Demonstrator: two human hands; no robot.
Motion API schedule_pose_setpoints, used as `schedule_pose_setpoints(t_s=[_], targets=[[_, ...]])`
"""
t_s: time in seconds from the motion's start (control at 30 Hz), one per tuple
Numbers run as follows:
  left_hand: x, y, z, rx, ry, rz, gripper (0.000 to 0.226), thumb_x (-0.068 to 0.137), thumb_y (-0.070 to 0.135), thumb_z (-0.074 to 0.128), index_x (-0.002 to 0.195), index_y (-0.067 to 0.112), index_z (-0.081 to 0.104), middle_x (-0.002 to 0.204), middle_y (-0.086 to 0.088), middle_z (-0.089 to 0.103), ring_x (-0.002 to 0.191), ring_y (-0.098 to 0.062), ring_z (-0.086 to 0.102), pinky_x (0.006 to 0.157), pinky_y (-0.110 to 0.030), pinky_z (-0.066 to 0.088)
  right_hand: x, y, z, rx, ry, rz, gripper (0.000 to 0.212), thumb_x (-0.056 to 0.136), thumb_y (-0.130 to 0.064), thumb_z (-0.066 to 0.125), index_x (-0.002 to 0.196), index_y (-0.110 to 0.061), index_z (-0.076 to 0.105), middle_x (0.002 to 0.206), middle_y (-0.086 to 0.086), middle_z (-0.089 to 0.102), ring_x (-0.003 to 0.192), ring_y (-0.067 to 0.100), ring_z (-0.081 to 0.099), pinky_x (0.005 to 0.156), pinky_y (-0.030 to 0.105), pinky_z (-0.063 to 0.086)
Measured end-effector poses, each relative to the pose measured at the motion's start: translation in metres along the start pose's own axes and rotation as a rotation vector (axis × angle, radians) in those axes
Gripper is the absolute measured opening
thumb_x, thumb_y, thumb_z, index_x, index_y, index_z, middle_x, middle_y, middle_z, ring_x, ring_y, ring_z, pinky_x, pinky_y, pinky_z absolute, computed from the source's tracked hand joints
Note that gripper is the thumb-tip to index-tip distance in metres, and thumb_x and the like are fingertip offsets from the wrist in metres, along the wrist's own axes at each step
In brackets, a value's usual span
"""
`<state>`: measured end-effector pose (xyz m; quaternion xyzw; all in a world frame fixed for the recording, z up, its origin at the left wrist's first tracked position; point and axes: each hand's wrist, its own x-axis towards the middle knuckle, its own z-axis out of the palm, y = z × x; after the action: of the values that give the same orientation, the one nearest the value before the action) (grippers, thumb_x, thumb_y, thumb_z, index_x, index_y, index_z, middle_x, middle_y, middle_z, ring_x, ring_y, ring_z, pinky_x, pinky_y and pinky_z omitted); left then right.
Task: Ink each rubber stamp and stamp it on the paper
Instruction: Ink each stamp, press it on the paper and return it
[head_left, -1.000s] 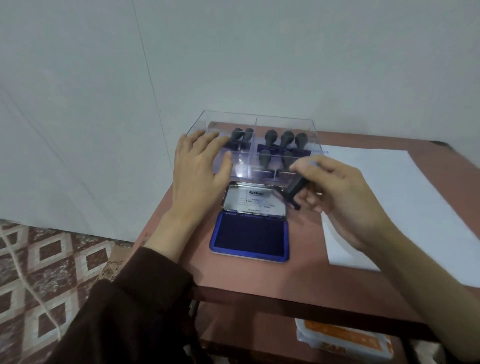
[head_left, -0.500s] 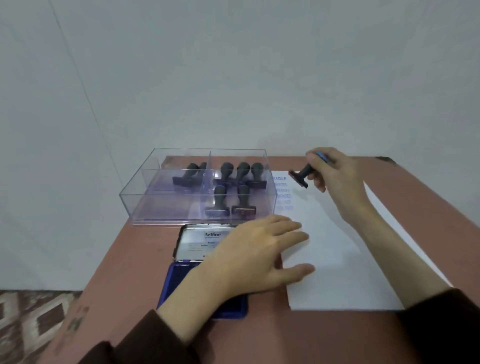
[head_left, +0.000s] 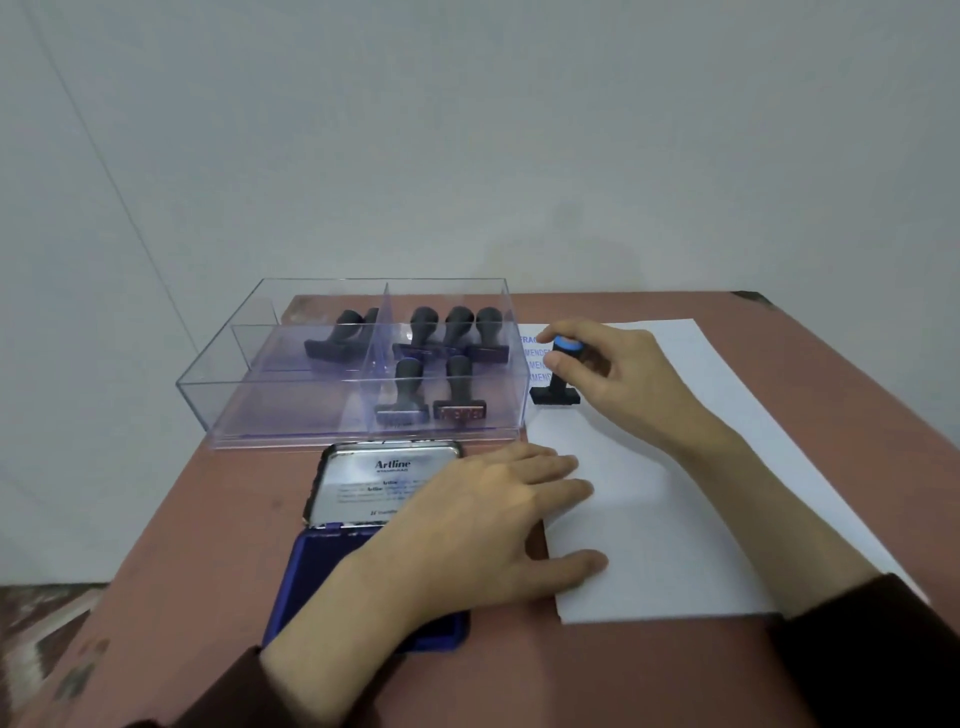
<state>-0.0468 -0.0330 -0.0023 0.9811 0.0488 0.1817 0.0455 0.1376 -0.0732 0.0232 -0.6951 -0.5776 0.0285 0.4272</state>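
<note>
My right hand (head_left: 618, 374) grips a black rubber stamp (head_left: 557, 391) with a blue top. The stamp stands upright with its base flat on the white paper (head_left: 675, 499), near the paper's far left edge. Blue stamped words (head_left: 535, 353) show just behind it. My left hand (head_left: 488, 525) lies flat, fingers spread, over the open blue ink pad (head_left: 322, 587) and the paper's left edge, holding nothing. The pad's lid (head_left: 363, 483) stands open behind that hand. Several more black stamps (head_left: 447, 332) rest in a clear plastic box (head_left: 291, 415).
The reddish-brown table (head_left: 208, 519) ends at its left edge close to the box and ink pad. A patterned floor (head_left: 36, 623) lies below on the left. A plain wall stands behind the table.
My right hand has lowered the stamp from a tilted hold in the air down onto the paper, upright. My left hand has stayed flat on the ink pad and paper edge.
</note>
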Motion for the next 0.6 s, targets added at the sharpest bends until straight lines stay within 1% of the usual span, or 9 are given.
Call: schedule_pose_setpoints(t_s=[0.03, 0.13, 0.17, 0.23, 0.37, 0.5, 0.6], targets=[[0.0, 0.0003, -0.0002, -0.003, -0.001, -0.003, 0.053, 0.083, 0.062, 0.043, 0.115, 0.026, 0.064, 0.121, 0.005, 0.064, 0.113, -0.013, 0.057, 0.086, -0.027, 0.052, -0.0006, -0.0005, -0.0001, -0.006, -0.005, -0.006, 0.011, 0.089, -0.016, 0.061, 0.099, -0.018, 0.067, 0.069, 0.006, 0.064, 0.06, 0.015, 0.05, 0.058, 0.011, 0.038], [-0.0002, 0.0006, -0.001, -0.001, 0.005, -0.008, 0.052, 0.082, 0.062, 0.043, 0.114, 0.026, 0.064, 0.12, 0.006, 0.064, 0.112, -0.012, 0.057, 0.084, -0.026, 0.052, -0.0019, -0.0016, 0.0004, -0.012, -0.019, -0.013, 0.011, 0.089, -0.015, 0.061, 0.098, -0.016, 0.067, 0.062, -0.012, 0.057, 0.055, 0.004, 0.047, 0.056, 0.008, 0.037], [-0.0004, 0.0007, -0.0011, 0.002, 0.006, -0.009, 0.052, 0.082, 0.062, 0.042, 0.114, 0.026, 0.064, 0.12, 0.007, 0.064, 0.112, -0.011, 0.057, 0.083, -0.025, 0.052, -0.0022, -0.0017, 0.0007, -0.013, -0.02, -0.015, 0.011, 0.089, -0.015, 0.061, 0.098, -0.015, 0.067, 0.062, -0.015, 0.056, 0.054, 0.003, 0.048, 0.056, 0.008, 0.036], [-0.0008, 0.0008, -0.0012, 0.004, 0.009, -0.009, 0.053, 0.082, 0.062, 0.042, 0.114, 0.027, 0.064, 0.12, 0.007, 0.064, 0.113, -0.011, 0.057, 0.083, -0.025, 0.052, -0.0027, -0.0027, 0.0008, -0.017, -0.021, -0.024, 0.011, 0.089, -0.015, 0.062, 0.098, -0.014, 0.067, 0.063, -0.016, 0.056, 0.054, 0.001, 0.049, 0.057, 0.007, 0.036], [-0.0011, 0.0012, -0.0005, 0.007, 0.018, -0.013, 0.053, 0.082, 0.062, 0.042, 0.114, 0.027, 0.064, 0.12, 0.007, 0.064, 0.113, -0.01, 0.057, 0.083, -0.024, 0.051, -0.0032, -0.0042, 0.0008, -0.014, -0.023, -0.027, 0.01, 0.089, -0.015, 0.062, 0.098, -0.014, 0.067, 0.064, -0.012, 0.057, 0.054, 0.002, 0.049, 0.057, 0.007, 0.037], [-0.0011, 0.0007, 0.0005, -0.004, 0.015, -0.019, 0.053, 0.082, 0.062, 0.041, 0.114, 0.027, 0.064, 0.12, 0.008, 0.064, 0.113, -0.011, 0.056, 0.081, -0.025, 0.051, -0.0048, -0.005, 0.0026, -0.071, -0.043, -0.062, 0.009, 0.089, -0.015, 0.063, 0.095, -0.011, 0.067, 0.061, -0.018, 0.053, 0.055, -0.001, 0.049, 0.057, 0.006, 0.035], [-0.0011, 0.0011, 0.0006, -0.002, 0.018, -0.016, 0.053, 0.082, 0.062, 0.042, 0.114, 0.027, 0.064, 0.12, 0.007, 0.063, 0.113, -0.011, 0.056, 0.079, -0.026, 0.053, -0.0061, -0.005, 0.0037, -0.078, -0.031, -0.082, 0.008, 0.088, -0.013, 0.063, 0.093, -0.007, 0.067, 0.061, -0.015, 0.053, 0.055, 0.001, 0.047, 0.057, 0.006, 0.035]])
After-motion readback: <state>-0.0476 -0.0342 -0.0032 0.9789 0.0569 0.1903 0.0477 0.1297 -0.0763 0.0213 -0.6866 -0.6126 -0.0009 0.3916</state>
